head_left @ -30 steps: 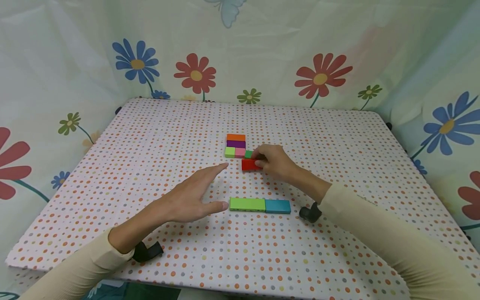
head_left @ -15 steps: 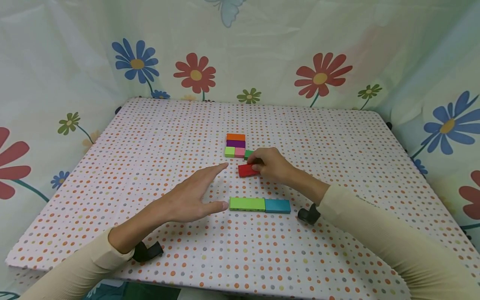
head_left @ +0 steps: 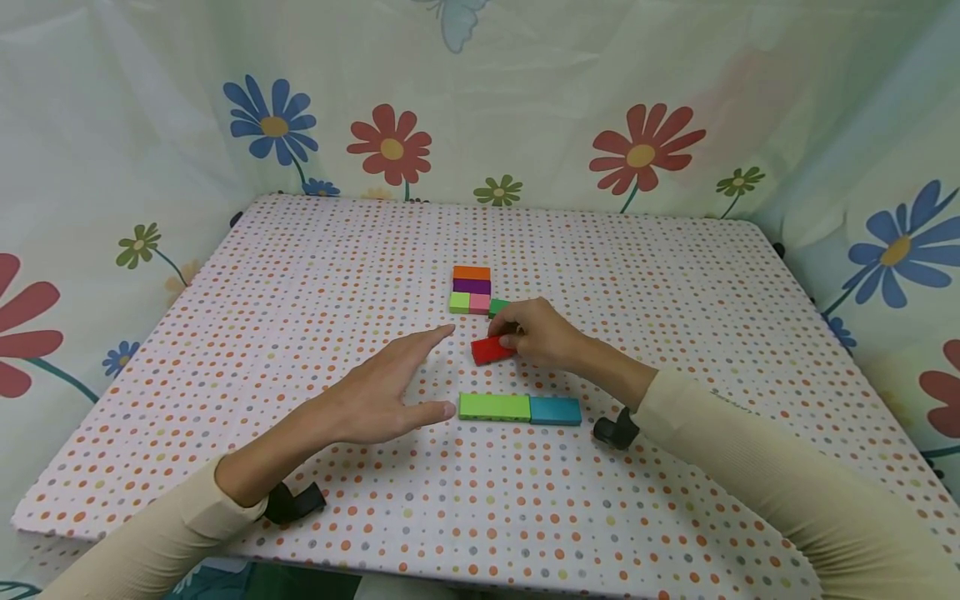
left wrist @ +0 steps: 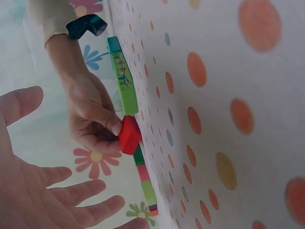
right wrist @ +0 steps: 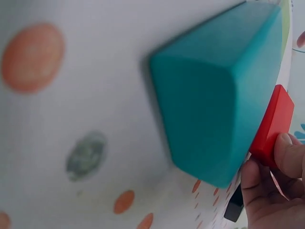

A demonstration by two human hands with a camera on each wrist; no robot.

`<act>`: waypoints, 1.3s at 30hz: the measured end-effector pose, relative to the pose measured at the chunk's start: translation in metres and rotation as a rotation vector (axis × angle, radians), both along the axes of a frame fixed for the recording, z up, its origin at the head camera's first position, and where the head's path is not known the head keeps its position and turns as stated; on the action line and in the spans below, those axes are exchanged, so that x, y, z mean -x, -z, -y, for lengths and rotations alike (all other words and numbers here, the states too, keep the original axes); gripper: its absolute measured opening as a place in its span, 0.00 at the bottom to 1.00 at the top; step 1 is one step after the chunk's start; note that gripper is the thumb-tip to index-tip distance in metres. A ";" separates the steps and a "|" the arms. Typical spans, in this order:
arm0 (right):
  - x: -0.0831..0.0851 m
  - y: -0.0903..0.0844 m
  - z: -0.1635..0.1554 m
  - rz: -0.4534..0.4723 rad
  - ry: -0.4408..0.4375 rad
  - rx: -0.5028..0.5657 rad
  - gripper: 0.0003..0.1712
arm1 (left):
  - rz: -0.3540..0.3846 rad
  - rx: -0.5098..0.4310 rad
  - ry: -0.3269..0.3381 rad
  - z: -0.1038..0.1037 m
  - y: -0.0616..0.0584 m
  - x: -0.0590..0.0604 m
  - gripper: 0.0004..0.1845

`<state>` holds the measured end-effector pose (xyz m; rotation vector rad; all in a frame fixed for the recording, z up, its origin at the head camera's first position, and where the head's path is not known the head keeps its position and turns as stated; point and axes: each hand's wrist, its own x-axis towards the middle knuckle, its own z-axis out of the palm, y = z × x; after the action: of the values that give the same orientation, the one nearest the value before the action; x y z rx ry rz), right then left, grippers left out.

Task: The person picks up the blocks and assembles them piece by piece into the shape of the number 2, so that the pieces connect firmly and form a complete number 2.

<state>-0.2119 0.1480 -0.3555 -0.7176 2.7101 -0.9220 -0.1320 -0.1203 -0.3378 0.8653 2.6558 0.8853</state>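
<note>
One flat red rectangular block is pinched at its right end by the curled fingers of the right hand; its long axis runs roughly left to right, slightly skewed, with the free left end pointing toward the left hand. The block sits low over the polka-dotted surface, between a cluster of small coloured blocks behind it and a long light-green block joined end to end with a teal block in front. The left hand hovers just left of these with fingers straight and spread, grasping nothing.
</note>
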 end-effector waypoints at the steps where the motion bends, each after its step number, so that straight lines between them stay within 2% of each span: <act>1: 0.000 0.000 0.000 0.005 -0.006 0.002 0.11 | 0.000 0.000 -0.001 0.000 0.000 0.000 0.49; 16: -0.002 -0.002 0.003 0.050 -0.023 -0.013 0.09 | 0.003 -0.002 0.010 -0.001 -0.002 0.000 0.49; 25: -0.007 -0.006 0.005 0.119 -0.003 -0.025 0.09 | -0.006 0.003 0.013 -0.001 -0.002 0.000 0.48; 31: -0.009 -0.006 0.005 0.113 -0.018 -0.039 0.09 | -0.010 0.012 0.007 0.000 -0.001 -0.001 0.48; 39: -0.011 -0.001 0.004 0.093 -0.078 0.000 0.12 | -0.001 0.010 0.001 0.000 -0.001 -0.002 0.48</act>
<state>-0.2009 0.1439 -0.3547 -0.7549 2.5824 -0.9133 -0.1302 -0.1202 -0.3363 0.8657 2.6581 0.8714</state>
